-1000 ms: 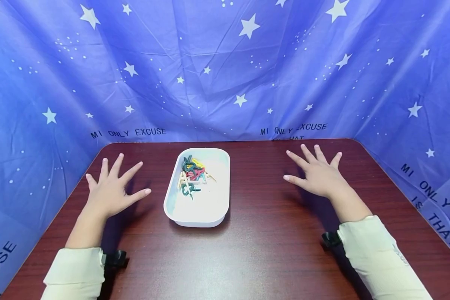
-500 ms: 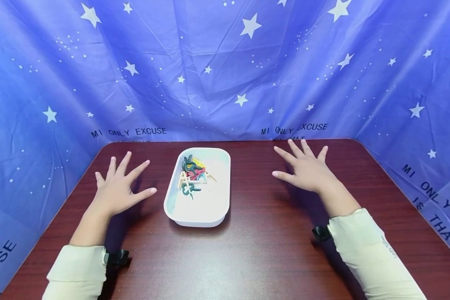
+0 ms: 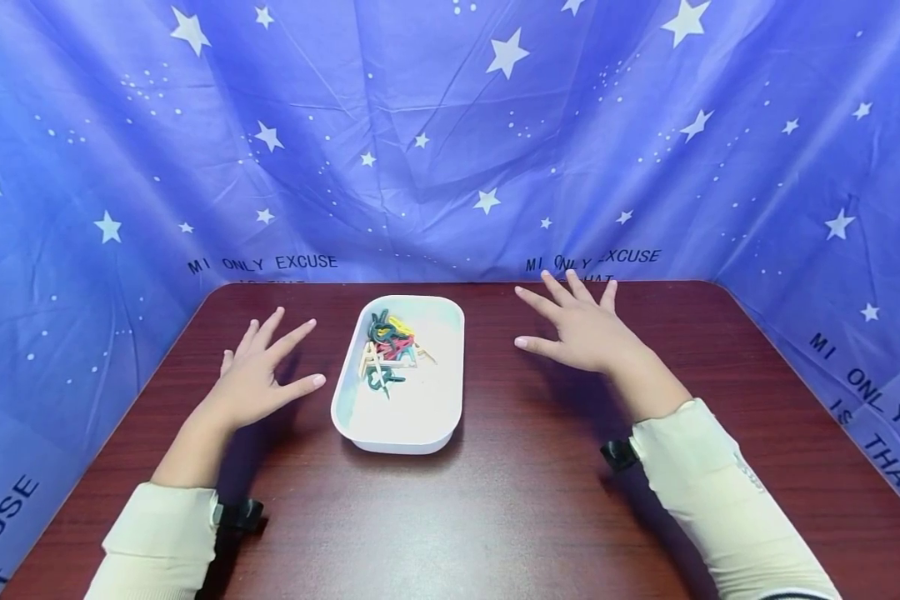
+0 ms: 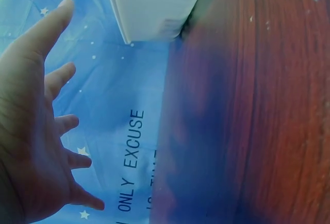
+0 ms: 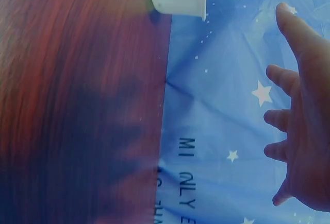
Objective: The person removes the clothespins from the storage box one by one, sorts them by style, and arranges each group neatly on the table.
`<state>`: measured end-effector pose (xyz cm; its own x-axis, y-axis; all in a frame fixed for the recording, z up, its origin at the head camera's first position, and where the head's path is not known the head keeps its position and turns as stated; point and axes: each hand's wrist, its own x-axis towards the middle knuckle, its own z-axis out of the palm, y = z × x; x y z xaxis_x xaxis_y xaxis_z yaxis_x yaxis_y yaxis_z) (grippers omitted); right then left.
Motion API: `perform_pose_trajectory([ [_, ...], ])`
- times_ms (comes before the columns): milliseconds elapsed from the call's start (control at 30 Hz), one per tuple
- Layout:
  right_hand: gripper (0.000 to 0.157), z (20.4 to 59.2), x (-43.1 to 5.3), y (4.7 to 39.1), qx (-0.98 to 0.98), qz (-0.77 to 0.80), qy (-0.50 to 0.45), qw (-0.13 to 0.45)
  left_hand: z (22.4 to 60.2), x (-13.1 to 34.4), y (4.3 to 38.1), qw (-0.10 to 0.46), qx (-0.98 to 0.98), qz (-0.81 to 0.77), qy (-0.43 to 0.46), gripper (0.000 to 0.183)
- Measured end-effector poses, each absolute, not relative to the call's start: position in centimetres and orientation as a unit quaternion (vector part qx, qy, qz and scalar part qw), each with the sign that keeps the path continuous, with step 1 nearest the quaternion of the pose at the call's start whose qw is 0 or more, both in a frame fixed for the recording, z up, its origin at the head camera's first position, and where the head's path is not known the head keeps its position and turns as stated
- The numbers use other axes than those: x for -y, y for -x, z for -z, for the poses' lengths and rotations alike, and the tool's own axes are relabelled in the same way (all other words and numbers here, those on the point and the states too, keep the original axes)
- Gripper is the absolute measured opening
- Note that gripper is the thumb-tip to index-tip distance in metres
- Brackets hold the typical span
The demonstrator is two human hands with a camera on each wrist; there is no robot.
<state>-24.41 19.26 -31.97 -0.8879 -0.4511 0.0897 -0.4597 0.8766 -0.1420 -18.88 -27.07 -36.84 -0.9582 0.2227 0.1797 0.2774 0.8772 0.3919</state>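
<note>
A white plastic tray [image 3: 427, 417] stands on the table, left of centre in the head view. Along its left side lies a heap of small clips: dark green clips [image 3: 381, 333], a yellow one [image 3: 401, 326], red ones [image 3: 393, 347] and pale wooden clothespins [image 3: 371, 360]. My left hand [image 3: 252, 387] hovers over the table left of the tray, its fingers spread and holding nothing. To the tray's right, my right hand [image 3: 588, 332] is held above the table with straight, spread fingers, also holding nothing. Both thumbs point toward the tray, whose outer wall [image 4: 154, 7] shows in the left wrist view.
The dark red wooden table [image 3: 450, 533] has a starred blue curtain [image 3: 450, 150] behind it and at both sides. Black wrist mounts [image 3: 242, 514] sit below the cream sleeves [image 3: 165, 533]. Shadows of the hands fall on the tabletop.
Both hands have moved inward toward the tray, the right one farther and slightly toward the back. Their fingers stay spread. The tray and clips keep their places on the table.
</note>
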Motion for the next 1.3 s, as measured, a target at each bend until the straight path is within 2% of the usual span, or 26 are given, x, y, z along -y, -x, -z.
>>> perform_pose_trajectory([
  [700,0.082,30.2,-14.7,25.1,0.955,-0.111,-0.276,-0.01,38.8,26.1,19.7,0.025,0.901,0.389,0.191,0.076],
  [1300,0.087,29.9,-11.9,26.6,0.924,-0.173,-0.337,-0.043,39.7,25.2,20.3,-0.06,0.793,0.575,0.19,0.079],
])
